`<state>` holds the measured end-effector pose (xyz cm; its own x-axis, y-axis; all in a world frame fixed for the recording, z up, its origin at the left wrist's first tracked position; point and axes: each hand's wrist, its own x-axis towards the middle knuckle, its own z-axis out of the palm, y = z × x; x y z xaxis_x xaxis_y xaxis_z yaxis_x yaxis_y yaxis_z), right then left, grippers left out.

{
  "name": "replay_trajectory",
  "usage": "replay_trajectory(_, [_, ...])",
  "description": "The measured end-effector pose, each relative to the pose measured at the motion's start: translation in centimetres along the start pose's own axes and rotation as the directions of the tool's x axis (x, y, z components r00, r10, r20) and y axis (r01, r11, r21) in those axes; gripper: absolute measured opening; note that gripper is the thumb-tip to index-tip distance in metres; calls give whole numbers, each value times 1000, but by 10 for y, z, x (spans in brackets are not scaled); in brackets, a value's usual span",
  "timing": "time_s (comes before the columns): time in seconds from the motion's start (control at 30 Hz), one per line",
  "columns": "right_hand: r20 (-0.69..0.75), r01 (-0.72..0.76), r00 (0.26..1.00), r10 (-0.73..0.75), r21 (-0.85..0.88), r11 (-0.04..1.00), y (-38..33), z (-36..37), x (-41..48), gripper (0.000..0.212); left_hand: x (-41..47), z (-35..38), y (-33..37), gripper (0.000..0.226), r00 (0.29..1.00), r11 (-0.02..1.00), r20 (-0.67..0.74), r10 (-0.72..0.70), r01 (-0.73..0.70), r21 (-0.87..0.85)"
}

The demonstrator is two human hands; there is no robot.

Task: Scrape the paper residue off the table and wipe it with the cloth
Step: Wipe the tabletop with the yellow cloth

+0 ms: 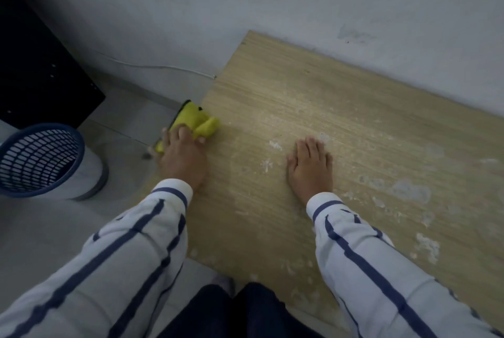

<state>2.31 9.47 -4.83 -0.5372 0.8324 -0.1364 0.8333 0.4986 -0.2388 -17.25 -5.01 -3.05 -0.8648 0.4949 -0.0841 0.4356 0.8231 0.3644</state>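
A light wooden table (313,97) stands against the wall, with white paper residue (409,190) scattered over its middle and right side. My left hand (184,157) grips a crumpled yellow cloth (197,121) at the table's left edge, where the cloth partly hangs past the edge. My right hand (311,167) lies flat on the tabletop, fingers straight, near small white flecks (274,145). No scraper is in view.
A blue mesh basket (41,159) stands on the grey tiled floor left of the table. A black cabinet (38,65) sits in the far left corner. A thin white cable (152,66) runs along the wall. My dark trousers (245,313) show below.
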Motion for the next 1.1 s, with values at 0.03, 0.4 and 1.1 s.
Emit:
replay_trajectory(0.03, [-1,-4,1000,4,22,1000,-5,0,-2,50,-7,0,6,43,996,996,29,83,-82,-29])
replay_trajectory(0.4, [9,35,999,-36,47,998,-39,10,-31,48,-39,-9,-49,45,999,999,31,10,-12,42])
replay_trajectory(1.1, [27,-57,998,55,106,993,1,-23,-54,45,-123,26,19,29,766,775,147,625,-631,-8])
